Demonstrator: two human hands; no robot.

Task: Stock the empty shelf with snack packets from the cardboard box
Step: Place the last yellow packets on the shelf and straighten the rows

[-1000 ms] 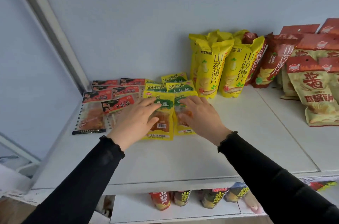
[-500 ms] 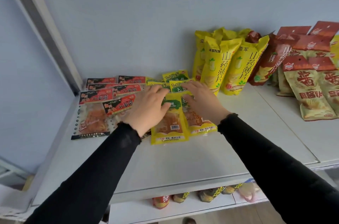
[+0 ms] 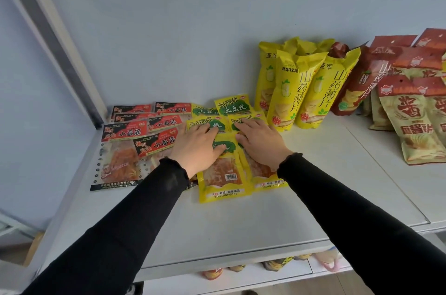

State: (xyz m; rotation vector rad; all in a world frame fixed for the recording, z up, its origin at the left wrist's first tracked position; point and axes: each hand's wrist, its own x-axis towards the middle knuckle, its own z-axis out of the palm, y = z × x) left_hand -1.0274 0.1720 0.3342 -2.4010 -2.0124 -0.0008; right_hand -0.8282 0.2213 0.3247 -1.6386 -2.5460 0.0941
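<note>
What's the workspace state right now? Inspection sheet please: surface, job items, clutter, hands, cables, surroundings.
Surface: white shelf, front half bare.
Job's things: yellow-green snack packets lying flat in overlapping rows; cardboard box not in view.
Clutter: red-black packets flat at left; tall yellow bags upright at the back; red-tan bags at right.
Hands: left hand and right hand both flat, pressing on the yellow-green packets.
Cables: nothing seen.
Surroundings: pale blue back wall; lower shelf holding more packets.
</note>
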